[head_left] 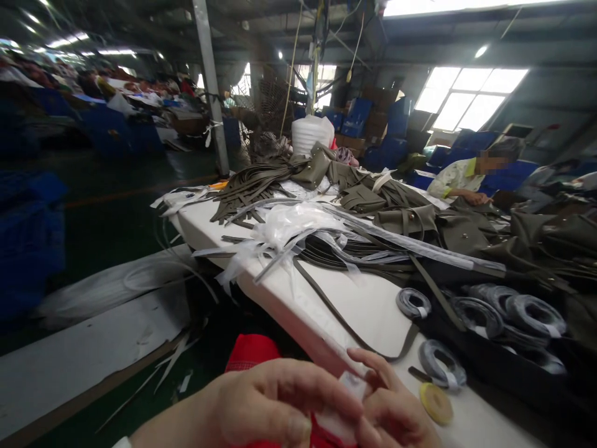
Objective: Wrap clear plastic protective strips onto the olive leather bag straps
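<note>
At the bottom of the view my left hand (275, 401) and my right hand (396, 414) meet, fingers curled and pinched together on a small white piece (351, 387) between them; what it is I cannot make out. A red cloth (249, 351) shows just under my left hand. Next to my right hand, on the white table (368, 298), lie a yellow tape roll (436, 403) and a grey coil of strap (442, 366). A long olive strap (336, 311) runs across the table toward my hands.
Olive bags (410, 218), strap bundles (247, 186) and clear plastic wrap (284, 230) cover the table. Several grey coils (513, 311) lie in a dark tray at right. Another person (471, 177) sits at the far side. A post (212, 87) and blue crates stand behind.
</note>
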A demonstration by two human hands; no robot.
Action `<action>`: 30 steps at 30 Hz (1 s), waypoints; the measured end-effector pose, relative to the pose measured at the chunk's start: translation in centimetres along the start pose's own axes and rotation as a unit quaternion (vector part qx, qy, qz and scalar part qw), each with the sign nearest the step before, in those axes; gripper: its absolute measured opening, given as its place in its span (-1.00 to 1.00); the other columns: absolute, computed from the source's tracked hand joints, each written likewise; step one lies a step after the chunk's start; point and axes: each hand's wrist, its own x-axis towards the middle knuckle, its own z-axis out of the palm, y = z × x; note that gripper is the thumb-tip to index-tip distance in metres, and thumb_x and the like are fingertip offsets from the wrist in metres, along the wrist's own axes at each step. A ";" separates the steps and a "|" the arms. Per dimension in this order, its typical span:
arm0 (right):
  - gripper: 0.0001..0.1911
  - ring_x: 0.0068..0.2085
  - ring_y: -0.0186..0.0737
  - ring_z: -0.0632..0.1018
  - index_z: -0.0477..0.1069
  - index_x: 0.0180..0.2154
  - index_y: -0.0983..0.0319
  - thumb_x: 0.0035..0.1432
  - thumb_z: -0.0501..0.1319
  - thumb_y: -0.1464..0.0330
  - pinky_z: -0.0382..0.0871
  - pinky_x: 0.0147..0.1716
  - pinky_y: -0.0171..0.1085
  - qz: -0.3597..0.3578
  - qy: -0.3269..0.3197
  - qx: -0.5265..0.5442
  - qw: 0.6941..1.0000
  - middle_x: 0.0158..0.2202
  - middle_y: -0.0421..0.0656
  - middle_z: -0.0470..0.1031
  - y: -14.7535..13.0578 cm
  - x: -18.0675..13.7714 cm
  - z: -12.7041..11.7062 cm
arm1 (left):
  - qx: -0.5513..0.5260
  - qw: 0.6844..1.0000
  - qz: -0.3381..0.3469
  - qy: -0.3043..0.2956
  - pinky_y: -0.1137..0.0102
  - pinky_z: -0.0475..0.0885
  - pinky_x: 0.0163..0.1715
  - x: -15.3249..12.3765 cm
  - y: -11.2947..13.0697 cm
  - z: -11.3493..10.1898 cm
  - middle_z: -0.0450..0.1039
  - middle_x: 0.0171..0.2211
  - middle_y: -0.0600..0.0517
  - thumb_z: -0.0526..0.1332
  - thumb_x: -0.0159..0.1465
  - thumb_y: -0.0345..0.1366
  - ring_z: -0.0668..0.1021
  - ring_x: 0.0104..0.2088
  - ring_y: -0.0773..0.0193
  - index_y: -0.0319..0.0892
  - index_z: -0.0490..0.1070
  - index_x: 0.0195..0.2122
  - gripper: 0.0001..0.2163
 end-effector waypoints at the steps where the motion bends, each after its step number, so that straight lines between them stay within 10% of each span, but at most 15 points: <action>1: -0.78 0.11 0.05 0.49 0.54 -0.41 0.07 0.23 0.28 0.15 0.40 0.06 -0.09 -0.006 -0.028 0.026 0.999 -0.03 -0.07 0.54 -0.5 0.2 0.1 | -0.029 0.999 0.006 -0.012 0.58 0.35 -0.67 -0.5 0.5 0.5 0.51 0.06 -0.23 0.38 0.20 -0.13 0.58 -0.59 0.39 -0.17 0.48 0.11 -0.53; 7: -0.65 -0.02 -0.06 0.52 0.47 -0.43 0.14 0.16 0.31 0.01 0.37 0.01 -0.12 0.053 -0.100 0.160 0.981 -0.03 -0.12 0.52 -0.6 2.1 2.1 | -0.035 0.995 0.082 0.034 0.64 0.16 -0.82 2.8 0.2 -2.0 0.19 0.34 -0.26 0.23 0.32 -0.23 0.60 -0.60 0.43 -0.05 0.38 0.22 -0.57; 14: -0.71 -0.34 -0.18 0.47 0.37 -0.45 0.19 0.21 0.25 0.16 0.37 -0.30 -0.27 0.148 0.024 0.060 0.987 -0.41 -0.18 0.48 2.8 1.1 3.2 | 0.093 0.987 0.069 0.116 0.61 0.26 -0.73 4.6 -1.1 -4.4 0.60 -0.15 -0.12 0.30 0.29 -0.10 0.49 -0.68 0.49 -0.10 0.43 0.18 -0.55; 20: -0.81 -0.20 -0.06 0.60 0.52 -0.16 0.19 0.25 0.18 0.30 0.48 -0.17 -0.18 0.145 0.057 0.048 0.987 -0.24 -0.08 0.61 3.5 0.8 3.5 | 0.244 0.964 0.040 0.096 0.56 0.36 -0.62 5.1 -1.7 -3.0 0.36 0.19 -0.19 0.30 0.27 0.02 0.52 -0.52 0.46 -0.12 0.61 -0.05 -0.63; 26: -0.86 -0.29 -0.14 0.56 0.51 -0.35 0.19 0.22 0.18 0.38 0.44 -0.24 -0.22 0.156 0.053 -0.038 0.986 -0.37 -0.16 0.58 3.7 0.1 3.8 | 0.194 0.970 0.054 0.134 0.55 0.33 -0.66 6.6 -4.1 -3.6 0.47 -0.51 0.05 0.23 0.30 0.07 0.49 -0.64 0.37 -0.20 0.39 0.18 -0.45; 30: -0.84 -0.25 -0.16 0.56 0.45 -0.42 0.20 0.22 0.20 0.35 0.45 -0.28 -0.26 0.161 0.088 -0.059 0.981 -0.20 -0.09 0.58 3.2 -0.7 2.9 | 0.241 0.937 0.133 0.214 0.37 0.54 -0.35 6.9 -3.6 -4.5 0.48 0.01 -0.19 0.24 0.31 0.01 0.63 -0.34 0.23 -0.21 0.51 0.03 -0.58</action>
